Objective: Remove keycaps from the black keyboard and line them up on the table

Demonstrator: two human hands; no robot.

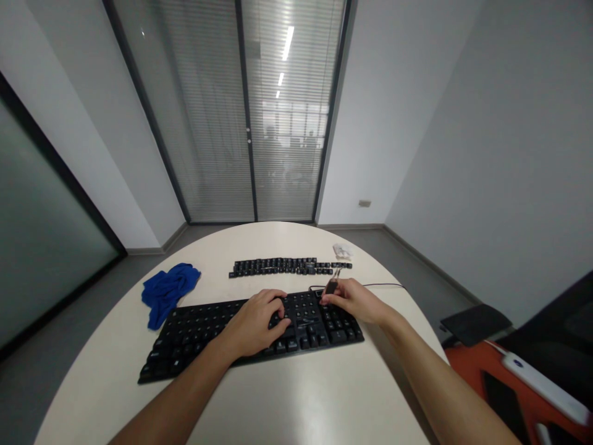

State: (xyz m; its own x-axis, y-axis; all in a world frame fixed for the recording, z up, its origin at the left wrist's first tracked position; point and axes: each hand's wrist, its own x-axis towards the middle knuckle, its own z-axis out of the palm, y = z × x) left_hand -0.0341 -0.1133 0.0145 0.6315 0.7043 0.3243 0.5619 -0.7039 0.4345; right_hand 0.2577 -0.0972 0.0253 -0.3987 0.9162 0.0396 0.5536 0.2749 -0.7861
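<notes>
A black keyboard (204, 327) lies across the round table, several of its keycaps off in the upper rows. On its middle rests my left hand (257, 321), fingers curled and spread apart, with nothing seen in them. Over the keyboard's upper right part, my right hand (354, 298) pinches a small tool (332, 285) with a dark handle and thin wire prongs pointing up and away. Beyond the keyboard, loose black keycaps (273, 266) are lined up in rows.
A blue cloth (169, 290) lies crumpled at the left. A small clear plastic bag (343, 251) sits at the back right of the table (278, 402). The keyboard's cable (382, 284) runs off to the right. An orange chair seat (477, 377) holds a white power strip (542, 383).
</notes>
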